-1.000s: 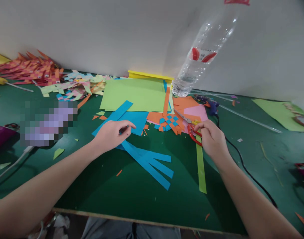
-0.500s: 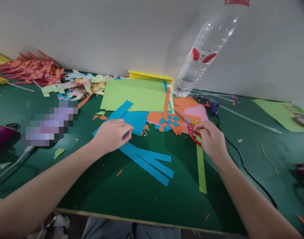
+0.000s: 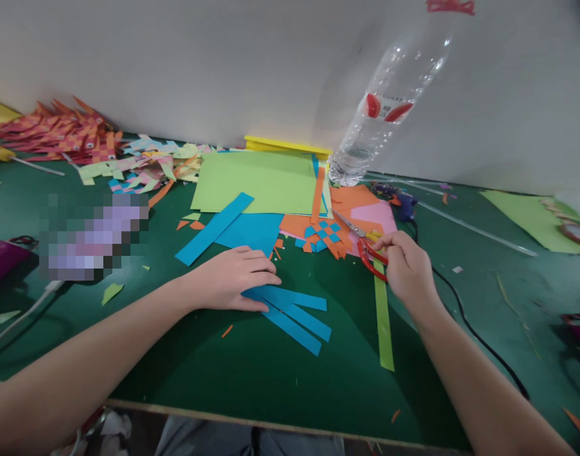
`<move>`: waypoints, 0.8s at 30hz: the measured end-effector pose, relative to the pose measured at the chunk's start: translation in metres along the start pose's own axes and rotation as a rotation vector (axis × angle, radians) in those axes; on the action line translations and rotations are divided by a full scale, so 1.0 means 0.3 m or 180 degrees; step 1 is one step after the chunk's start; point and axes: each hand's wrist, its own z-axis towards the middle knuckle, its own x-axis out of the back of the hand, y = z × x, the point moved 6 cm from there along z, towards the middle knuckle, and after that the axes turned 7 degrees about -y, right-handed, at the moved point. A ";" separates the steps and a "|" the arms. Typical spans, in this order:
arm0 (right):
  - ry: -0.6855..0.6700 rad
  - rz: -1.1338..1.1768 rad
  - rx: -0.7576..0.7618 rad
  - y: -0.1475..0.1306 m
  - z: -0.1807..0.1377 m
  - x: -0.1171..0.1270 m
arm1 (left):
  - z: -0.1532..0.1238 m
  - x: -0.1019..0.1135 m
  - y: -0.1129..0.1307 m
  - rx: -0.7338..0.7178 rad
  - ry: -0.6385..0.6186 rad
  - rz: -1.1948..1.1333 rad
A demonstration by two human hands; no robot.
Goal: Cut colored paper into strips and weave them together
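Observation:
My left hand [image 3: 239, 278] is at the near ends of several blue paper strips [image 3: 296, 315], which emerge between its thumb and fingers and fan out to the right on the table. Its palm side is hidden. In my right hand [image 3: 406, 263] are scissors with red handles [image 3: 367, 248], gripped by the handle, their blades pointing up and left. Beneath the scissors runs a green paper strip [image 3: 383, 323]. Another blue strip [image 3: 214, 229] lies slanted beside a blue paper sheet [image 3: 251, 233]. A woven blue and orange paper piece [image 3: 324, 235] sits left of the scissors.
Green sheets [image 3: 261, 180] are stacked against the wall. Behind the scissors stands a clear plastic bottle [image 3: 378, 114]. A dark blue glue gun [image 3: 406, 206] trails its black cord rightward. Far left is a pile of woven orange-red paper pieces [image 3: 66, 133]; a blurred phone-like object [image 3: 97, 240] lies nearer.
My left hand has moved right and towards me, from the slanted blue strip onto the fanned strips. My right hand, with the scissors, has hardly moved.

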 end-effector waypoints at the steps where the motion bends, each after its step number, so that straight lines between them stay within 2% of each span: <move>1: 0.0018 0.0016 0.0034 -0.002 0.000 0.001 | 0.000 -0.001 -0.002 0.0008 -0.0003 -0.0009; 6: 0.0036 0.0053 0.0193 -0.005 -0.001 -0.005 | -0.001 -0.003 -0.004 0.0046 -0.0051 0.0050; 15: 0.0025 0.0101 0.0092 0.006 0.001 -0.014 | 0.006 -0.006 0.006 0.0106 -0.0075 0.0341; 24: 0.0063 0.0148 0.0102 -0.003 0.000 -0.004 | 0.004 -0.022 -0.014 0.0410 -0.0279 0.0640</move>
